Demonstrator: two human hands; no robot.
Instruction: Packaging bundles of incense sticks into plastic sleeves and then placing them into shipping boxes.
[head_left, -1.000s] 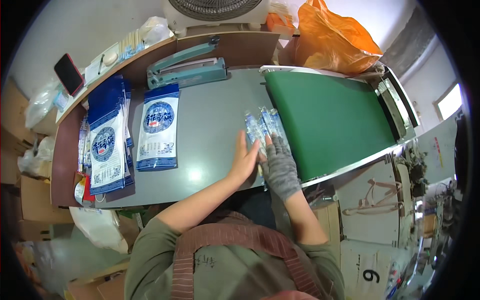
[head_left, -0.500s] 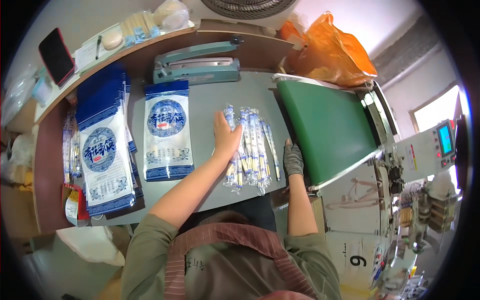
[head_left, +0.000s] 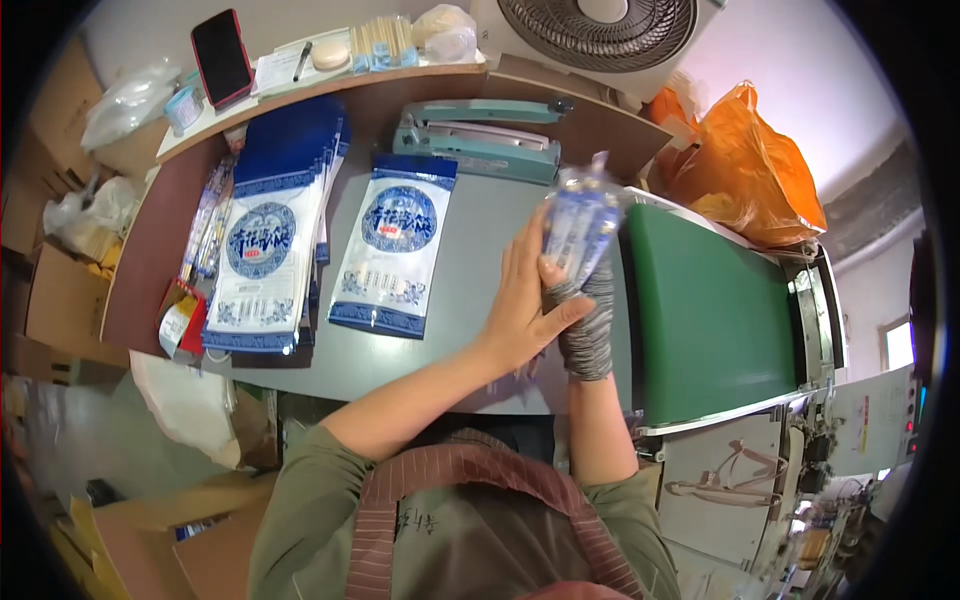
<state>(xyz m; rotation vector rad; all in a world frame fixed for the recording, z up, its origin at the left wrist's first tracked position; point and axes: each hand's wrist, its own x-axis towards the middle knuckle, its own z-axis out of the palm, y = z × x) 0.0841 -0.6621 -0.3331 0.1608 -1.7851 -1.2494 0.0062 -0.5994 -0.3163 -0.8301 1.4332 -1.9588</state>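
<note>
A bundle of chopsticks in clear and blue wrappers [head_left: 582,222] is held up off the table between my two hands, blurred by motion. My bare left hand [head_left: 525,298] grips it from the left, thumb across the lower end. My right hand [head_left: 590,325], in a grey striped glove, closes round it from the right; its fingers are mostly hidden behind the bundle. To the left lies a single blue-and-white printed bag [head_left: 393,255], flat on the table. Further left is a stack of the same bags [head_left: 262,235].
A teal hand sealer [head_left: 485,140] stands at the table's back. On the right is a green conveyor belt [head_left: 715,320], an orange plastic bag [head_left: 745,165] behind it. A phone [head_left: 222,58] rests on the back-left shelf; a red-and-white object [head_left: 182,322] sits at the left front.
The wrapped chopsticks, earlier lying on the table beside my left hand, are now lifted in both hands. My right hand has come in from the table's right edge. The view has shifted.
</note>
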